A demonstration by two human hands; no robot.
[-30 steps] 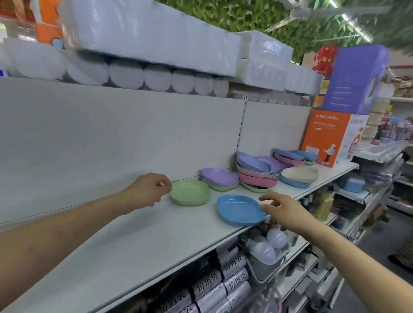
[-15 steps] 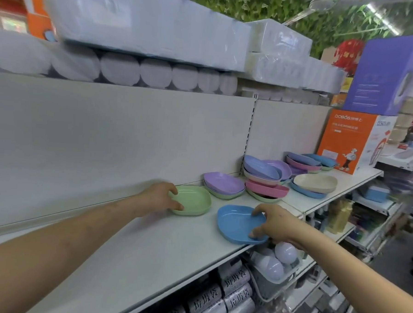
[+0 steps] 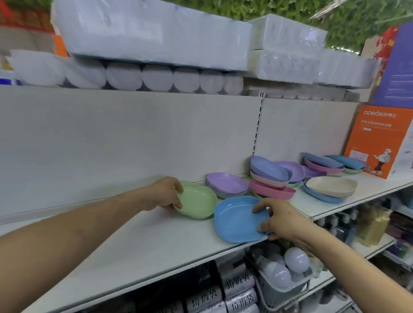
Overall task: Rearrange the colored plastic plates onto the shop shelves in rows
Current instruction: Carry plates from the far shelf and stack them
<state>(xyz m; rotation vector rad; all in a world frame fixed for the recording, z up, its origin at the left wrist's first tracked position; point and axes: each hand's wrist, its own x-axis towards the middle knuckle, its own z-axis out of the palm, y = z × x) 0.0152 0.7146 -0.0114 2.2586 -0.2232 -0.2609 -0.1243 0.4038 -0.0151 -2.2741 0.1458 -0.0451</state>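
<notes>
Both hands hold plates. Left hand [image 3: 165,195] curls round the left rim of the green plate [image 3: 198,200], thumb over the far edge and fingers under the near edge. Right hand [image 3: 283,220] pinches the right rim of the blue plate [image 3: 239,220], 1 fingertip inside the dish and the rest at its near right corner.

The 2 plates appear to lie flat on the shelf [image 3: 124,247], just beside each other: green far and left, blue near and right, with its near edge at the shelf's front lip. To the right, further plates sit in loose overlapping stacks, among them a purple plate [image 3: 226,186], a pink plate [image 3: 270,189] and a beige plate [image 3: 330,185]; an orange box [image 3: 378,141] stands at the far right.

Key relation: bare shelf runs left of both held plates, on the left hand's side. Each hand grips the outer rim, so the plates lie between the hands. Judged step: setting these 2 as the start of a far row and a near row. The blue plate, at the lip, probably needs care not to tip off.
</notes>
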